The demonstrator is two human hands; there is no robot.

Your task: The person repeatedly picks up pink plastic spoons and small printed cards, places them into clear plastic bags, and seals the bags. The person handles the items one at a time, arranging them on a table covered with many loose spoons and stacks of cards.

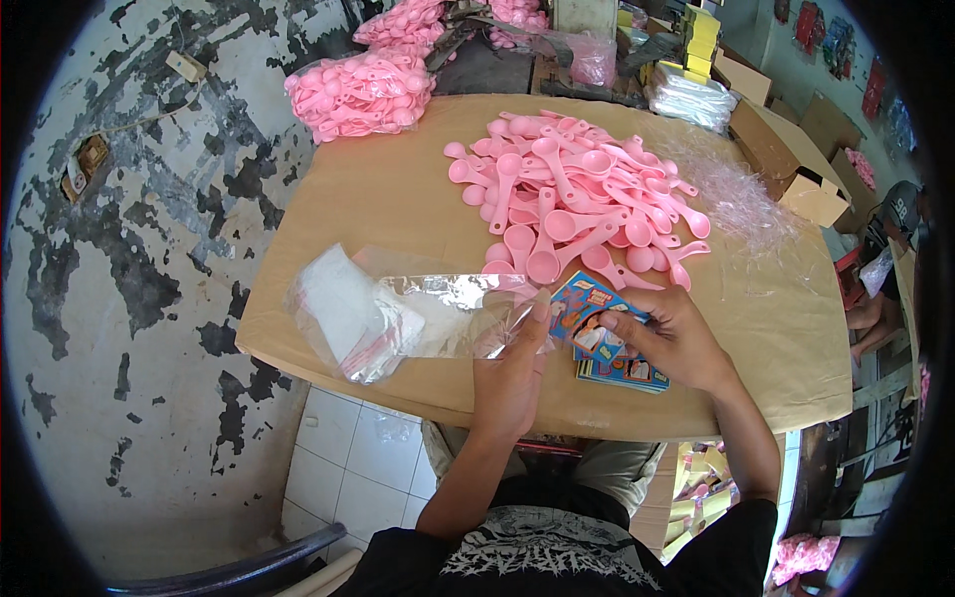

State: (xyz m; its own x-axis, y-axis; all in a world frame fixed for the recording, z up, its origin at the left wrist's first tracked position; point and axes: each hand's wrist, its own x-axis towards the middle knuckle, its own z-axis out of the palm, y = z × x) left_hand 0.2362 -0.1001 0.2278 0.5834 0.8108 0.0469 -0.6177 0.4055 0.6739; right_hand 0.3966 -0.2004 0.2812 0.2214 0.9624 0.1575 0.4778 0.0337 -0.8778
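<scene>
My left hand [509, 386] is closed on a clear plastic bag [453, 323], pinching its right end between thumb and fingers. The bag stretches left over a pack of clear bags [343, 308] lying on the table. In my right hand [681, 338] is a blue printed card [585, 303], gripped under the thumb and held close to the bag's end. A stack of similar cards [642, 376] rests on the table below that hand. Just beyond both hands spreads a heap of pink plastic measuring spoons [572, 189].
The table [298, 239] has a brown paper top. Bagged pink spoons [358, 95] sit at its far left edge. Loose plastic film [751, 204] and an open cardboard box [791, 149] lie at the right. White packs [691, 98] stand behind. A peeling wall [149, 298] is on the left.
</scene>
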